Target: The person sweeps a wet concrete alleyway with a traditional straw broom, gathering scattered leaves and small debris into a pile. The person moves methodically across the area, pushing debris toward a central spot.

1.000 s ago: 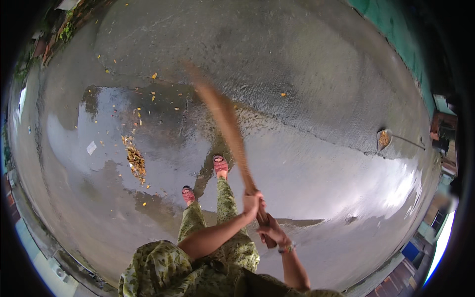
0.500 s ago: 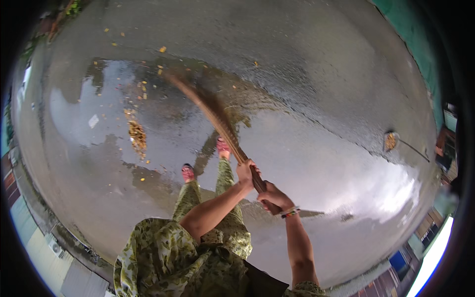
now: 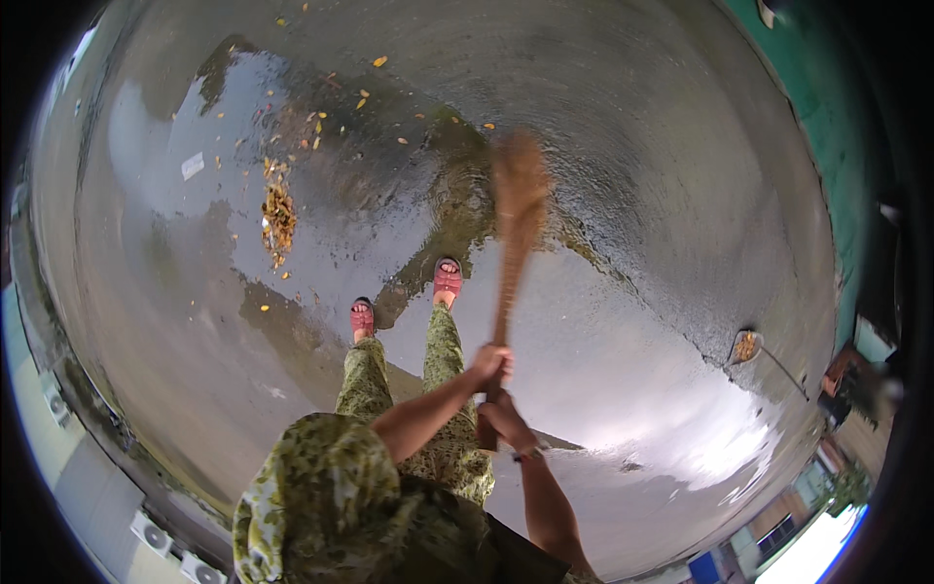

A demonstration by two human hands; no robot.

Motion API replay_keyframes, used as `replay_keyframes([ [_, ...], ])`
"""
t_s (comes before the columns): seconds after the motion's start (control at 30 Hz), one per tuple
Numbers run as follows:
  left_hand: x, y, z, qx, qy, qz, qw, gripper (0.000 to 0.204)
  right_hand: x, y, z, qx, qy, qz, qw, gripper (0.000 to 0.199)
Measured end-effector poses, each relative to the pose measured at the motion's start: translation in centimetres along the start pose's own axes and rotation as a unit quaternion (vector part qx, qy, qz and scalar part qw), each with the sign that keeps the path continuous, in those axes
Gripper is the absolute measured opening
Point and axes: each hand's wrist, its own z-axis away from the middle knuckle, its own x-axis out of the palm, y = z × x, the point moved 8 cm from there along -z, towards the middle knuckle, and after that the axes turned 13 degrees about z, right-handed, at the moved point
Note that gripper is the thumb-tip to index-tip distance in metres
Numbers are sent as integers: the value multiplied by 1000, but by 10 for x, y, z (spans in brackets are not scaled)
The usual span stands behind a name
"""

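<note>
Both my hands are wrapped round the handle of a long brown broom [image 3: 510,263]. My left hand [image 3: 492,366] grips it higher up the handle, and my right hand [image 3: 507,419], with a band at its wrist, holds it just below, close to the end. The bristle end is smeared by motion and points away from me over the wet ground, right of my feet; I cannot tell whether it touches. To the left lies a heap of yellow-brown leaves [image 3: 278,218], with loose leaves scattered beyond it.
Wet concrete [image 3: 642,370] with puddles spreads all round. A long-handled dustpan [image 3: 746,346] holding leaves lies at the right. A flat whitish scrap [image 3: 193,166] lies left of the heap. A green wall [image 3: 827,185] bounds the right side. My feet wear red sandals [image 3: 449,276].
The broom has swung from the far left to the right, so it now points almost straight ahead. Both hands keep their hold on it. The whole view has shifted a little.
</note>
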Motion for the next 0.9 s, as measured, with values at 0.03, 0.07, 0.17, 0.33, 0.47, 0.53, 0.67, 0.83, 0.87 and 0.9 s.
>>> replay_keyframes([
  [0.03, -53, 18, 2, 48, 66, 15, 997, 16, 31, -11, -14, -69, -49, 62, 994, 23],
  [0.07, -72, 37, 21, 34, 94, 75, 992, 15, 51, -20, -21, -15, -77, 78, 994, 22],
  [0.17, -74, 113, 56, 92, 139, 191, 967, 11, 71, -66, -27, 64, -166, 86, 980, 17],
  [0.33, 5, 128, 112, 210, 136, 105, 962, 7, 36, -87, 30, 22, -116, 50, 992, 34],
  [0.47, 84, 100, 86, 134, 0, 15, 991, 11, 9, -79, 60, 36, 30, -40, 998, 26],
  [0.53, 98, 114, 45, 139, -54, -30, 988, 14, 2, -98, 36, 45, 58, -43, 996, 15],
  [0.67, 82, 179, 19, 124, -157, -12, 980, 13, 28, -135, -46, 46, 31, -94, 994, 14],
  [0.83, -125, 244, 34, 174, -60, 159, 970, 22, 187, -132, -115, 78, -75, 131, 985, 13],
  [0.87, -170, 258, 43, 217, -39, 204, 954, 23, 223, -139, -116, 84, -119, 154, 977, 14],
  [0.9, -180, 272, 62, 215, -21, 209, 954, 41, 234, -146, -118, 89, -140, 169, 972, 14],
])
